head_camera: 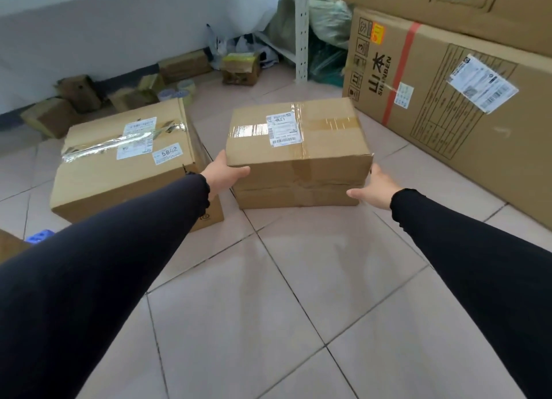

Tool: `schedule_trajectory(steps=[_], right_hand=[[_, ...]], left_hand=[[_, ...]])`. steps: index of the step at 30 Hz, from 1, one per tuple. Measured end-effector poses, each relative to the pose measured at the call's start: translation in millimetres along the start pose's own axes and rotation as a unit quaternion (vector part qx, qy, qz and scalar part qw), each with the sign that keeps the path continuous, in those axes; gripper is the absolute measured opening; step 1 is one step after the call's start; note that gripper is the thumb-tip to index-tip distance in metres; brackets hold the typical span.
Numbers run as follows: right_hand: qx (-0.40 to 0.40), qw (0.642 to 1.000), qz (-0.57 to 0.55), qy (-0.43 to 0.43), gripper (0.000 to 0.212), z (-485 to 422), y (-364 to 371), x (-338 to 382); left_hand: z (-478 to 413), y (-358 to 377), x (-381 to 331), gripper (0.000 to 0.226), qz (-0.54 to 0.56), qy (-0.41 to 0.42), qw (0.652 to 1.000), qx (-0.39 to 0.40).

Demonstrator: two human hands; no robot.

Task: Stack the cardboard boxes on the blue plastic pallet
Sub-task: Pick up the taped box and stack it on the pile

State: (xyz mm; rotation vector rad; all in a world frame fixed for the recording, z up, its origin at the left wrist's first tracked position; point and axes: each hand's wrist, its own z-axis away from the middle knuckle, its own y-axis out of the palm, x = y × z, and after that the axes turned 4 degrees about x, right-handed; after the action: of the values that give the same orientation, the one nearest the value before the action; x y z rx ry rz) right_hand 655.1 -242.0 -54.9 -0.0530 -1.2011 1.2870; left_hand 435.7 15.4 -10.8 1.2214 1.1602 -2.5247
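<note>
Dark sleeves (119, 264) stretch forward, left hand (222, 174) gripping one corner of the taped box (295, 153), right hand (376, 189) pressing straight fingers opposite, evidently clamping it for lifting.

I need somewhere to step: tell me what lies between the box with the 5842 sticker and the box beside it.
In the head view, a narrow strip of tiled floor and the left hand, which grips the middle box at its near left corner.

Tiled floor (283, 294) open in front; narrow gap between middle box (310, 156) and taped box (119, 174) — cartons (442, 135) wall the right.
</note>
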Motion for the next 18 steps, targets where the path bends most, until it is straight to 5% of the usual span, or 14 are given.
schedule_trajectory(steps=[7,9,18], right_hand=[[-0.048,0.987,-0.149,0.025,0.087,-6,7,-4],[-0.072,0.986,-0.152,0.014,0.086,-3,10,-8],[-0.199,0.959,-0.180,-0.090,0.089,38,-10,25]], left_hand=[[-10,4,16,0.069,0.132,-0.044,0.990,-0.010],[-3,8,15,0.056,0.144,-0.027,0.989,-0.016],[38,-12,-13,0.060,0.247,0.093,0.964,0.011]])
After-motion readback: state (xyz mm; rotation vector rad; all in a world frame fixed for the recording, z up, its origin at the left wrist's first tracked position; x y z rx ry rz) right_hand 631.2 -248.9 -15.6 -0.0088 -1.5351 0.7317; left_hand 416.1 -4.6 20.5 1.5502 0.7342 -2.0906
